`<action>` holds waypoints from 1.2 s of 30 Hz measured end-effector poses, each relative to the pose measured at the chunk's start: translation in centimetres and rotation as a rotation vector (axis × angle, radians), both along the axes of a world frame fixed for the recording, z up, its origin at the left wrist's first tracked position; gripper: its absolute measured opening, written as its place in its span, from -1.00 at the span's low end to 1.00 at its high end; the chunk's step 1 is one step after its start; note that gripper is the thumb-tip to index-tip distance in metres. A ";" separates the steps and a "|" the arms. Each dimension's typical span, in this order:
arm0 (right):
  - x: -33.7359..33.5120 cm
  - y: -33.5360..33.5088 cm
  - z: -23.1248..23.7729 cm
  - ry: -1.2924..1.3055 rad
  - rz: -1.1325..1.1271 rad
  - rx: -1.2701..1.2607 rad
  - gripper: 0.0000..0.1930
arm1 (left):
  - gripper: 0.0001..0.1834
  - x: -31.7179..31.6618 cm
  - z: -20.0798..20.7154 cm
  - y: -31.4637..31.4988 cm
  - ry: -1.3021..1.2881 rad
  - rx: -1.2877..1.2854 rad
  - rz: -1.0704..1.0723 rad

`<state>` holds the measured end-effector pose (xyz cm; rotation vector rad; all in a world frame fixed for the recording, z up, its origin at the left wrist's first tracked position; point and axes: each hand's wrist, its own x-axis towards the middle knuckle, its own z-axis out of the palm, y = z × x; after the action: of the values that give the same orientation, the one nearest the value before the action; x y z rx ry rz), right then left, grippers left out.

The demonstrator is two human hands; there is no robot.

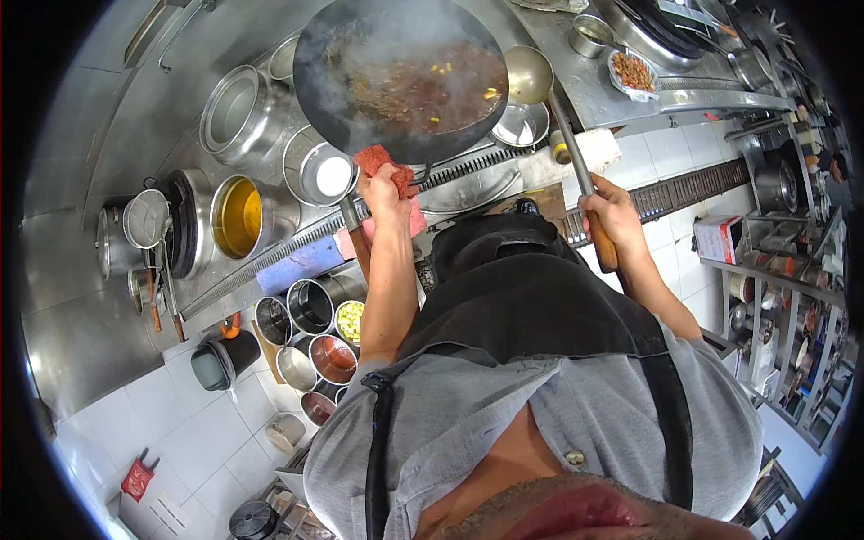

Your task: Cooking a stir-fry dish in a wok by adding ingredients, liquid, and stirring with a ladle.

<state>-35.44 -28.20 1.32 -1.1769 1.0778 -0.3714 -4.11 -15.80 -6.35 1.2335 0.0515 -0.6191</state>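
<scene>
Ahead of me, a large black wok (315,117) is tilted, with steaming dark reddish-brown food (423,85) and a few yellow pieces in it. My left hand (387,193) is closed on a folded red cloth (371,160) at the wok's near rim; whether a handle lies under the cloth is hidden. A long ladle (576,148) is in my right hand (614,218), which wraps around its wooden handle. The ladle's round bowl (528,75) is beside the wok's right edge. Under my left wrist passes another wooden handle (359,247).
Left of the wok stand several metal pots, one with yellow oil (238,218), and a container with a white substance (334,176). Lower left are several ingredient pots, including chopped green pieces (349,319). A bowl of chopped food (633,72) sits on the right counter. Shelving (774,270) lines the right.
</scene>
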 end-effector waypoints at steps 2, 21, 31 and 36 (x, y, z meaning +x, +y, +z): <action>0.0 0.3 0.0 -0.009 -0.016 -0.008 -0.53 | -0.58 -0.6 0.2 -0.3 -0.020 0.002 0.027; -2.8 -0.4 -2.1 -0.101 -0.053 0.063 -0.66 | -0.64 -1.2 0.5 -2.3 -0.206 -0.069 -0.059; -3.8 -0.5 -1.4 -0.090 -0.033 0.116 -0.71 | -0.66 -2.2 0.0 -3.0 -0.299 -0.114 -0.008; -4.3 -0.7 -1.6 -0.115 -0.030 0.116 -0.52 | -0.67 -3.4 0.7 -3.1 -0.337 -0.119 0.017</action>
<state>-39.76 -28.90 -0.26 -1.0251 1.0042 -0.3902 -7.50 -18.93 -5.66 1.2062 -0.2532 -0.3874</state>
